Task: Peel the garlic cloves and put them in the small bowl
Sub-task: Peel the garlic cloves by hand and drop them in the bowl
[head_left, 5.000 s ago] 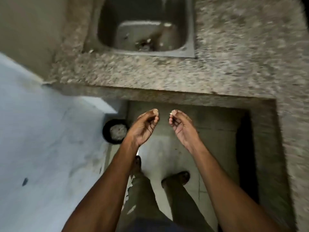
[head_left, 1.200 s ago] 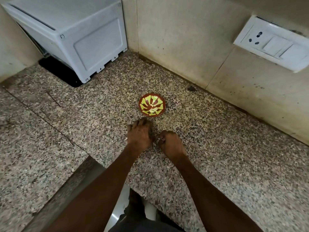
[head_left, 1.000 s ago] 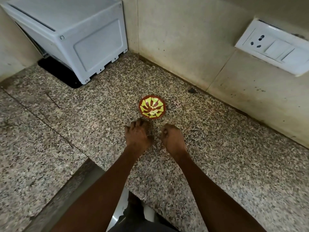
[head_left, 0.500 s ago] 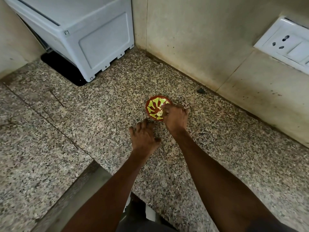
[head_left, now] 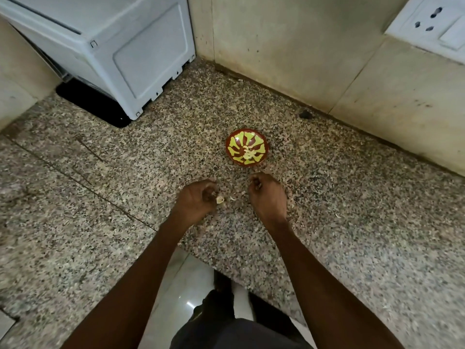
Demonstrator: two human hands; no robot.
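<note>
The small bowl (head_left: 247, 148), red-brown with a yellow-green pattern, stands on the speckled granite counter (head_left: 352, 222) near the wall. Pale peeled garlic cloves (head_left: 248, 154) lie in its middle. My left hand (head_left: 197, 199) rests on the counter below and left of the bowl, its curled fingers and thumb pinching a garlic clove (head_left: 220, 199). A small pale garlic piece (head_left: 233, 198) lies loose between my hands. My right hand (head_left: 268, 195) is just below the bowl, apart from it, fingers curled under with nothing visible in them.
A white appliance (head_left: 120, 46) on a black base stands at the back left corner. A tiled wall with a white socket plate (head_left: 432, 21) runs behind the bowl. The counter's front edge (head_left: 201, 253) is by my forearms, floor below.
My right hand, over the bowl half a second ago, has drawn back toward me; cloves now show in the bowl. My left hand has stayed in place with its clove.
</note>
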